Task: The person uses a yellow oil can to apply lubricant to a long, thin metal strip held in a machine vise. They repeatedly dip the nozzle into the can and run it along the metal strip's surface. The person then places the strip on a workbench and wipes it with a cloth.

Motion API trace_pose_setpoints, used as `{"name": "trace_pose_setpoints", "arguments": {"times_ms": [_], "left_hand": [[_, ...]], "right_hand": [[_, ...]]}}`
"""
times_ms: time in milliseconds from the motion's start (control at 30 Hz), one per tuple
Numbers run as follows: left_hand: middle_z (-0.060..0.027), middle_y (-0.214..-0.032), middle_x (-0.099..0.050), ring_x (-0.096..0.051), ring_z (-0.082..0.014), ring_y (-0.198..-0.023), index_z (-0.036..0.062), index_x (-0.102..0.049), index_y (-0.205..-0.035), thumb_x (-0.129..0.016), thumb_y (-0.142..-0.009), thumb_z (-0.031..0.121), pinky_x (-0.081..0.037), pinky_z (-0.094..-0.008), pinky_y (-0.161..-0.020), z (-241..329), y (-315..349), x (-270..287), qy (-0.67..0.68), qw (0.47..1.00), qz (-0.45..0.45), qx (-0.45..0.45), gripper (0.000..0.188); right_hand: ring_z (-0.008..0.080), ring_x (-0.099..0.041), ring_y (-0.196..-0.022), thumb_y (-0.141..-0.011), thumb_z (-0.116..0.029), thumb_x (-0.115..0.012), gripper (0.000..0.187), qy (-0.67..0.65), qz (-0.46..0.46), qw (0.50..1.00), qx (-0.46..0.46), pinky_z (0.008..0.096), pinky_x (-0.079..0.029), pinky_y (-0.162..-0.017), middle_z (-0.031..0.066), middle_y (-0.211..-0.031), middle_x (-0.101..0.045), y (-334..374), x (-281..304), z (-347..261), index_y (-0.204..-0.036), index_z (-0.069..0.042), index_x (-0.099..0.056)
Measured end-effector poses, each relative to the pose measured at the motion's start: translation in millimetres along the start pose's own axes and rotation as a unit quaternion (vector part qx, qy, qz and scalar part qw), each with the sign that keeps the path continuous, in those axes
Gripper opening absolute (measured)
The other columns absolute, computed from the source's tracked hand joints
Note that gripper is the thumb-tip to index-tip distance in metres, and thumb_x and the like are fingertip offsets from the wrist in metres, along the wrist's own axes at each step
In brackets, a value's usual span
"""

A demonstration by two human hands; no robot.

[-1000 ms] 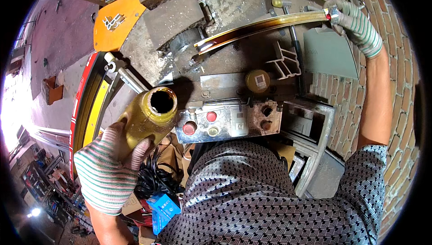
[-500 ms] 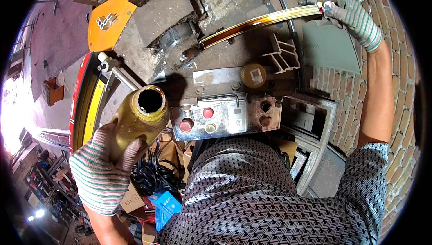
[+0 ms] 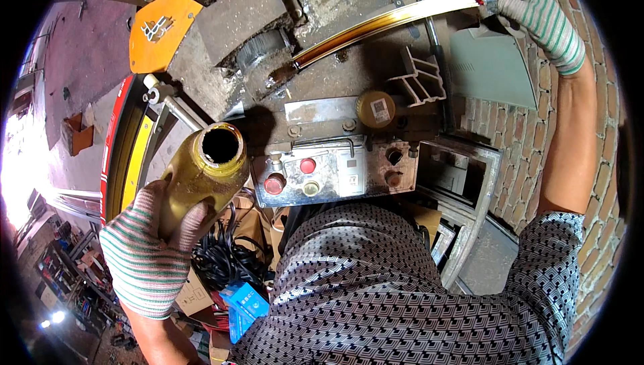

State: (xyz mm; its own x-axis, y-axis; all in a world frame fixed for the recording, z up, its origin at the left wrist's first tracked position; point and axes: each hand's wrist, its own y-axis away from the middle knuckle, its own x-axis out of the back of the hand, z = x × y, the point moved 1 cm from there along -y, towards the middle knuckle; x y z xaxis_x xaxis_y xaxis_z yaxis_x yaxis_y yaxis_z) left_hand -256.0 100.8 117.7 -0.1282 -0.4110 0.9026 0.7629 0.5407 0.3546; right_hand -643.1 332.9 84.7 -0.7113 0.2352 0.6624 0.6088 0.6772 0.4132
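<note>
In left hand (image 3: 144,254), bottle (image 3: 202,185), in right hand (image 3: 533,13), strip (image 3: 392,19)

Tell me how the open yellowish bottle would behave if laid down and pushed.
The bottle, held in the left hand, would probably roll, since its body looks rounded. It could spill any contents, as its mouth is uncapped. Its shiny surface might also prove slippery.

striped gloves (image 3: 144,257), black-and-grey patterned shirt (image 3: 396,291)
</note>
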Motion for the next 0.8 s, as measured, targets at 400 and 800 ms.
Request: {"name": "trace_pose_setpoints", "arguments": {"times_ms": [400,800], "left_hand": [[-0.0192,-0.094,-0.076,-0.075,-0.0232,-0.083,-0.0036,-0.067,-0.117,-0.084,-0.085,0.018,-0.057,-0.0330,-0.077,-4,0,-1,-0.011,1.000,-0.009,0.003,0.042],[-0.0196,-0.092,-0.075,-0.074,-0.0239,-0.081,-0.0033,-0.067,-0.116,-0.084,-0.084,0.020,-0.057,-0.0333,-0.077,-5,-1,-1,-0.021,1.000,0.002,-0.006,0.043]], "right_hand": [[0.0075,-0.062,-0.070,-0.095,-0.023,-0.072,0.025,-0.017,0.008,0.999,0.042,0.0218,-0.049,-0.062,0.0027,-0.083,-0.070,7,17,5,-0.104,0.000,-0.069],[0.0073,-0.062,-0.070,-0.096,-0.021,-0.071,0.023,0.023,0.043,0.992,0.120,0.0213,-0.049,-0.062,0.0032,-0.083,-0.071,20,35,-9,-0.104,0.000,-0.070]]}}
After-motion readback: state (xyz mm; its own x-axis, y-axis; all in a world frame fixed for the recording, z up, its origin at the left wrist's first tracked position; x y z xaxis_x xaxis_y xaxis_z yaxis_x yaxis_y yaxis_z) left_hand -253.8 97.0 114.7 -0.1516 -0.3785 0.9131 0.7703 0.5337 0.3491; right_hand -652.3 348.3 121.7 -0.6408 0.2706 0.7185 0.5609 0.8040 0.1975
